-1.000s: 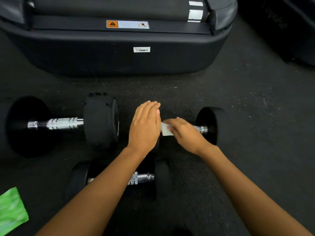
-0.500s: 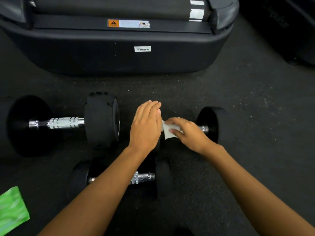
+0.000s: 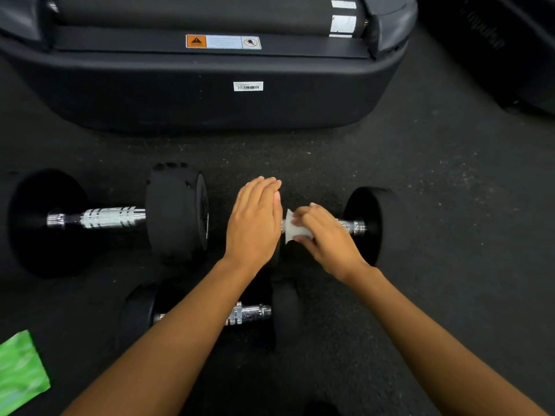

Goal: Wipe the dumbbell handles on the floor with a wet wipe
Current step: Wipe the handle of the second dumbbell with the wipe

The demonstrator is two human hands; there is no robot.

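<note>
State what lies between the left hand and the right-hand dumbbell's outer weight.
In the head view, the wet wipe, the right hand gripping it, and bare chrome handle.

dark speckled floor (image 3: 450, 181) bears three dumbbells (image 3: 108, 219), green packet (image 3: 19, 370).

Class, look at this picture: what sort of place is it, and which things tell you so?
Probably a gym or home workout room: dumbbells lie on a dark speckled floor, and a machine that looks like a treadmill stands just behind them.

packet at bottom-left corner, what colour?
Bright green with paler streaks, blurred; the packet shows only in the head view.
</note>
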